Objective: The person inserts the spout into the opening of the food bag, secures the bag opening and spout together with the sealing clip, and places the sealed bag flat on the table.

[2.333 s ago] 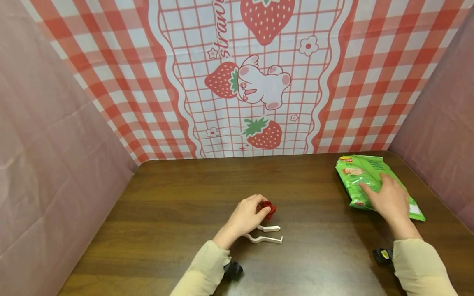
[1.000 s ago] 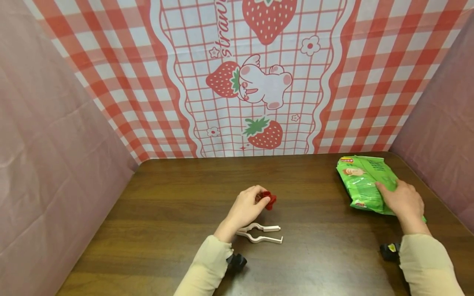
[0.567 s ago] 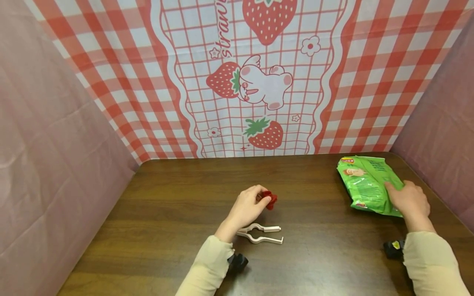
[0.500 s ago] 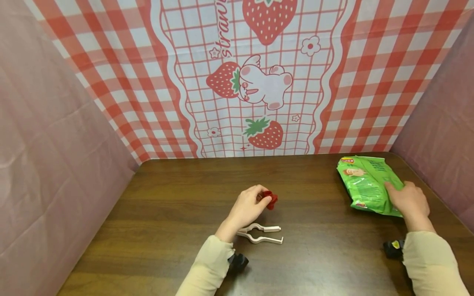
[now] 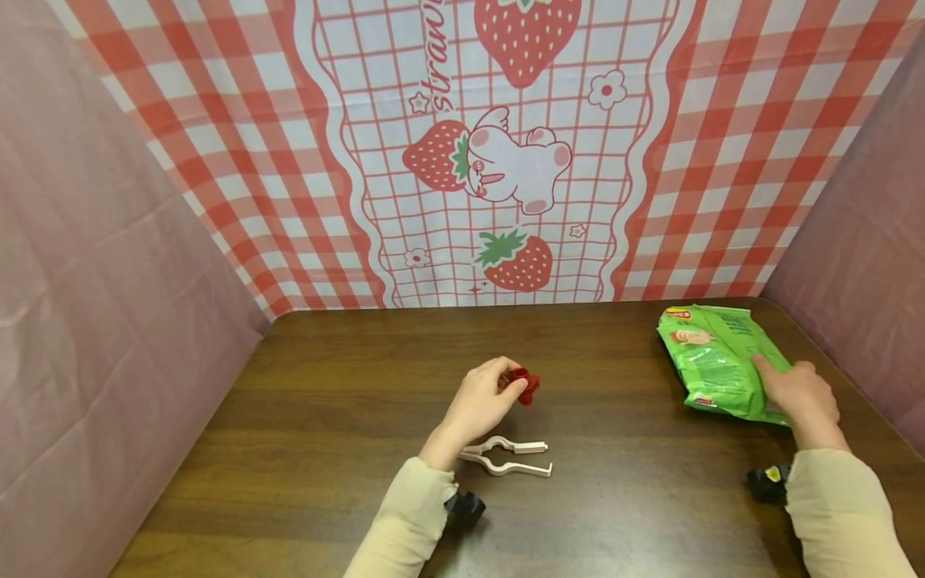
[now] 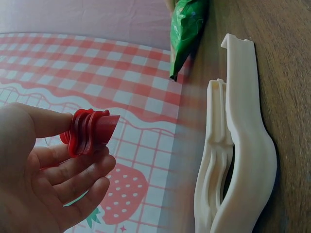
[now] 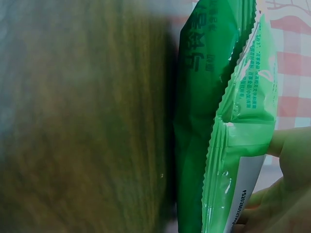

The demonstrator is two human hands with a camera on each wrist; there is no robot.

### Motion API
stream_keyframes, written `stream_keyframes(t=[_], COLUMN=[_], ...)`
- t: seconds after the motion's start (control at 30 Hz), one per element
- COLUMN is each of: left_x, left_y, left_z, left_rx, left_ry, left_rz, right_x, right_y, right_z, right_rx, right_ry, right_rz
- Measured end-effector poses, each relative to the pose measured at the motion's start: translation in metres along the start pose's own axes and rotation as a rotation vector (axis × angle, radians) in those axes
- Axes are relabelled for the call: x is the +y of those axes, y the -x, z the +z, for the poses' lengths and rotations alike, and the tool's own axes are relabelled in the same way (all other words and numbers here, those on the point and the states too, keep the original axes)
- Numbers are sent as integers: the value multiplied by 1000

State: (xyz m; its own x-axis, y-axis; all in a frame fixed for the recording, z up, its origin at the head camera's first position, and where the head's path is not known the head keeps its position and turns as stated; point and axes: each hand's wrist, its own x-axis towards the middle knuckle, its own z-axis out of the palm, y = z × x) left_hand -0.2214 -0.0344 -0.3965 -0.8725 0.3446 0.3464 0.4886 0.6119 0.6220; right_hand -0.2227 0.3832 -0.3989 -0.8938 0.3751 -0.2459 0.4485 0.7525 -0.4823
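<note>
My left hand (image 5: 478, 405) pinches a small red plastic piece (image 6: 86, 132) between thumb and fingers, above the table. The piece has wavy ridges and a short tube cut at a slant. Below that hand lies a white bag clip (image 5: 513, 468), its two arms spread apart; its hinge end is partly hidden by the wrist. At the right, my right hand (image 5: 804, 397) grips the near end of a green chip bag (image 5: 723, 361), thumb on top. In the right wrist view, the fingers (image 7: 296, 165) are behind the bag's crimped, folded end.
The brown wooden table (image 5: 325, 449) is backed by a red-and-white checked cloth (image 5: 238, 177) with strawberries. Pink cloth walls (image 5: 108, 281) stand on both sides. Black wrist cameras (image 5: 465, 510) hang under both sleeves.
My right hand has slid from over the middle of the chip bag to its near right end and taken hold. The left hand has moved slightly up with the red piece, uncovering more clip.
</note>
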Motion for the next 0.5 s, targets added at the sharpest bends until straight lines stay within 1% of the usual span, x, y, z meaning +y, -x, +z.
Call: stream_keyframes(t=[0.17, 0.5], left_x=[-1, 0], left_y=[0, -1], left_z=[1, 2], left_rx=[-2, -5], left_ry=[8, 6], left_rz=[-1, 0], right_x=[2, 3], right_y=[-1, -3], right_z=[0, 0], right_rx=[-21, -9], right_ry=[-8, -10], right_rz=[14, -8])
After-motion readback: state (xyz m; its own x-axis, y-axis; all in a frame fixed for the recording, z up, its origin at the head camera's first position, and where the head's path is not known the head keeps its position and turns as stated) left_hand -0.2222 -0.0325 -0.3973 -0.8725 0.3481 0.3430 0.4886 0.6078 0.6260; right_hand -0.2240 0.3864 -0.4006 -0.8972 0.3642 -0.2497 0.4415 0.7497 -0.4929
